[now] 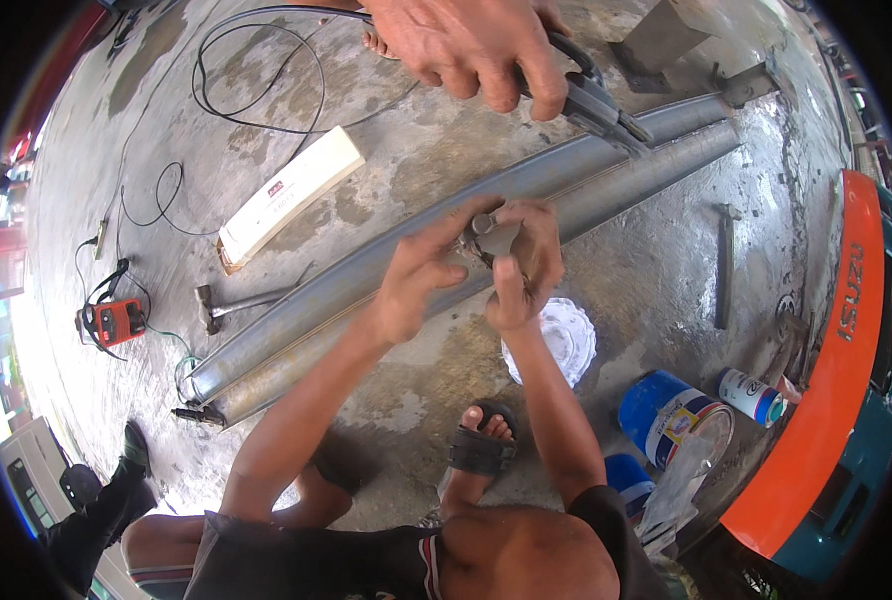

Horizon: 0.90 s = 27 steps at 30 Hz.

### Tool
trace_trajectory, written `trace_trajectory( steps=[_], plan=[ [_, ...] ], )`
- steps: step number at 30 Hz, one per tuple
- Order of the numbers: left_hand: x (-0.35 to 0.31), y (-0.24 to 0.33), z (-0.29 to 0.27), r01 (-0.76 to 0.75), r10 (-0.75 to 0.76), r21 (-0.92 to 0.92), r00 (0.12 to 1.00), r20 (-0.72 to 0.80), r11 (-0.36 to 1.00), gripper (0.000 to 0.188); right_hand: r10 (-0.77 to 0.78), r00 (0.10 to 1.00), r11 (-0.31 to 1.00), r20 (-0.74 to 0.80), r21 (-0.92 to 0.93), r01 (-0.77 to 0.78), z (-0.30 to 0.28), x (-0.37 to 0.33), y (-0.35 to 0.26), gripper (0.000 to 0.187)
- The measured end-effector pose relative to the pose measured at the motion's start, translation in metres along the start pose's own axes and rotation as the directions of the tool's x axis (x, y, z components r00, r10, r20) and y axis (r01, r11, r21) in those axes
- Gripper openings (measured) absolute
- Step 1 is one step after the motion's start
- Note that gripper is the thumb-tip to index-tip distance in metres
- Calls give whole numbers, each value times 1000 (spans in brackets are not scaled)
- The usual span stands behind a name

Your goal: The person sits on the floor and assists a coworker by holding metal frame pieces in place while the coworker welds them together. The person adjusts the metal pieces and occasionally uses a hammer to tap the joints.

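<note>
My left hand point(414, 282) and my right hand point(528, 262) meet above the metal beams, fingers curled round a small dark metal piece point(483, 224) with a round, bolt-like head. Its lower part is half hidden by my fingers and too small to name. Beneath the hands two long grey metal beams point(366, 268) lie side by side on the concrete, slanting up to the right. Another person's hand point(466, 50) reaches in from the top, gripping a dark clamp-like tool point(606, 108) whose jaws point at the beams' far right part.
A hammer point(208, 312) and a long white box point(291, 195) lie left, by black cable point(198, 75) and a small red-orange machine point(116, 322). Right are a white scalloped dish point(566, 342), blue paint cans point(656, 405), a metal bar point(725, 268) and an orange panel point(816, 390).
</note>
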<state>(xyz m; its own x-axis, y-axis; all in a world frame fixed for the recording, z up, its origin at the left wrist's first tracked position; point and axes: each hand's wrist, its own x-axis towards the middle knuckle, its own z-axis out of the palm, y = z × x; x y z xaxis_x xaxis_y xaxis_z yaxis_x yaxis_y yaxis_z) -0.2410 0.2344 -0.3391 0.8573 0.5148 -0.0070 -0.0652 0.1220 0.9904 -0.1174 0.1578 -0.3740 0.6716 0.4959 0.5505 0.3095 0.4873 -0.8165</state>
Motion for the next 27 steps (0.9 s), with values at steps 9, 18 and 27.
trace_trajectory(
  steps=[9, 18, 27],
  plan=[
    [-11, -13, 9, -73, 4, -400, 985, -170, 913, 122, 88, 915, 972, 395, 166, -166, -7, 8, 5, 74],
    [-4, -55, 23, 224, -48, 503, 940, -339, 835, 77, 191, 932, 957, 308, 151, -246, 6, 10, -1, 52],
    [5, -69, 25, 58, 177, 483, 887, -427, 874, 32, 185, 935, 936, 303, 234, -261, 4, 4, 7, 34]
  ],
)
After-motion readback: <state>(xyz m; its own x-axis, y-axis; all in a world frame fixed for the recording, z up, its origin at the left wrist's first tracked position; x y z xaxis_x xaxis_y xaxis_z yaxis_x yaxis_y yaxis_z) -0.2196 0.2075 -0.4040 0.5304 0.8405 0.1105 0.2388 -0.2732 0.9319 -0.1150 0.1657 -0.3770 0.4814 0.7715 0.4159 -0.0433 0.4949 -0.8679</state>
